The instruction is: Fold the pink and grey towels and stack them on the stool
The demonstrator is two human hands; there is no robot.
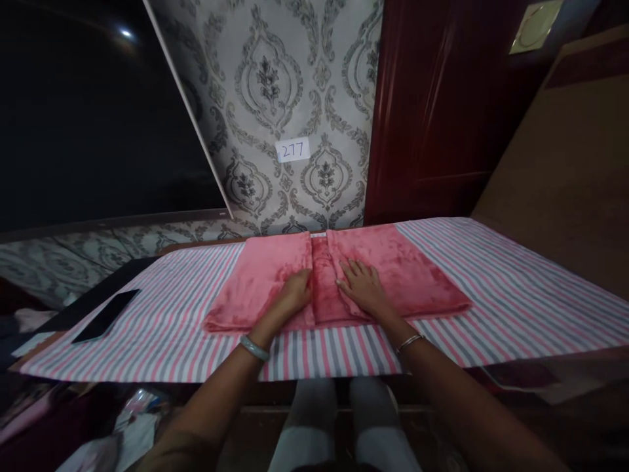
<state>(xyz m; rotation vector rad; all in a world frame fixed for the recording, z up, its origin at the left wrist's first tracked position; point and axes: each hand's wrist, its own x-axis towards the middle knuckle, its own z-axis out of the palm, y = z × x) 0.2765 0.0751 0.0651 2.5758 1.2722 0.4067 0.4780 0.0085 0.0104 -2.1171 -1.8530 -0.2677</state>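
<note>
A pink plush blanket (407,269) lies on a striped cloth, its two sides folded inward. Between the two folded edges runs a narrow strip of the darker pink layer beneath. My left hand (296,290) is on the inner edge of the left fold, fingers curled in and closed on the fabric there; its fingertips are partly hidden. On the right fold, close to its inner edge, my right hand (362,287) rests palm down with the fingers spread.
Pink, grey and white striped cloth (472,262) covers the table. A black phone (107,316) lies at its left end. Behind stand a large dark screen (98,118), patterned wallpaper with a "277" label (293,149), and a dark red door (432,98). A brown panel (570,170) rises at right.
</note>
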